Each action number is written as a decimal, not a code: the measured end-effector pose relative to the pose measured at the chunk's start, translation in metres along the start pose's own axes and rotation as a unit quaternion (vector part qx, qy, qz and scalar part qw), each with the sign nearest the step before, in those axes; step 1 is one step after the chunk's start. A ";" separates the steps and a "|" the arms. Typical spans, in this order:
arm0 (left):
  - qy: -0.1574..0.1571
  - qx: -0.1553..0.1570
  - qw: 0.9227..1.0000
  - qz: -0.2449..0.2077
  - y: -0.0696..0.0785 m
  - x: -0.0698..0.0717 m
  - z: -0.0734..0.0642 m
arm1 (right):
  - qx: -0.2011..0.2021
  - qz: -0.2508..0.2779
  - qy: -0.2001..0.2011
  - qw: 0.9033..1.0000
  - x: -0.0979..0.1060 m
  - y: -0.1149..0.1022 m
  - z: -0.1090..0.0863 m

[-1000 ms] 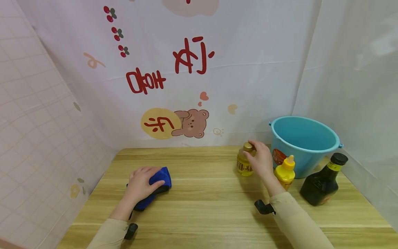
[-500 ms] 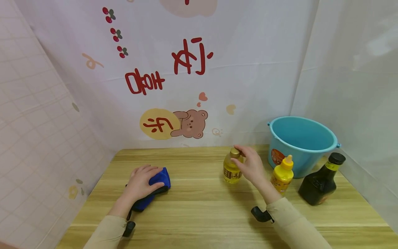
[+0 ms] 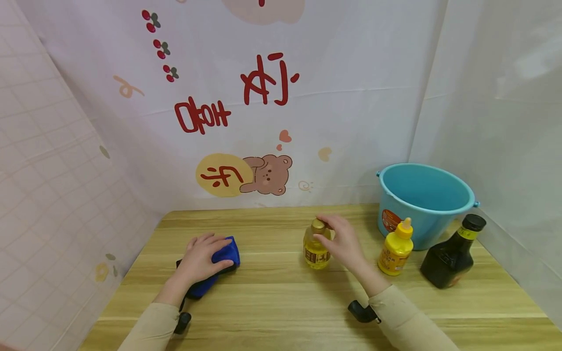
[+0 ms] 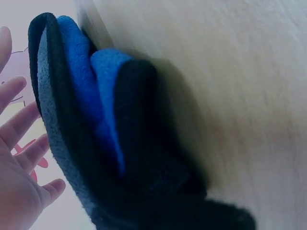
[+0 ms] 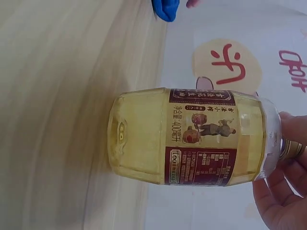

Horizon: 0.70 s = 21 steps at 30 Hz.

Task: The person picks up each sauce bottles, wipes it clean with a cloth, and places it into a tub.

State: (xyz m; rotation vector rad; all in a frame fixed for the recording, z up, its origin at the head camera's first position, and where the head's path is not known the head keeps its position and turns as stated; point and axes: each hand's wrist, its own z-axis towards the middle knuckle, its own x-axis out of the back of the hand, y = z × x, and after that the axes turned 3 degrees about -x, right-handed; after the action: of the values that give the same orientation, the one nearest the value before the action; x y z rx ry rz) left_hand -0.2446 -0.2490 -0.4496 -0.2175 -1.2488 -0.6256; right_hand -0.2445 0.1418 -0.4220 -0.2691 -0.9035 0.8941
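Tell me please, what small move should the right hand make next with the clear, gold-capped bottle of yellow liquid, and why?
I would probably ease the bottle straight down until its base surely rests on the pale wooden table: the right hand grips it, roughly upright, at the gold cap, and whether its base touches is unclear.

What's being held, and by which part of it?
The right hand holds the clear faceted bottle of yellow liquid by its round gold cap. The left hand, over the folded blue-and-black cloth, shows no grip.
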 end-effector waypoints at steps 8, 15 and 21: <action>-0.006 -0.006 1.000 -0.003 0.001 -0.001 -0.001 | 0.020 -0.008 -0.007 1.000 -0.011 -0.008 0.000; -0.008 -0.007 1.000 -0.006 0.001 0.000 -0.002 | 0.014 0.004 -0.019 1.000 -0.013 -0.013 -0.001; -0.017 -0.007 1.000 -0.009 0.000 -0.002 0.000 | -0.006 0.016 -0.037 0.999 -0.012 -0.012 -0.002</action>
State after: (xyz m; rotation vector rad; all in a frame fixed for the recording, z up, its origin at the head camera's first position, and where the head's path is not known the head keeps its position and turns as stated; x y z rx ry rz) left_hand -0.2444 -0.2482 -0.4515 -0.2299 -1.2799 -0.6478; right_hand -0.2399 0.1256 -0.4231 -0.2626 -0.9753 0.9331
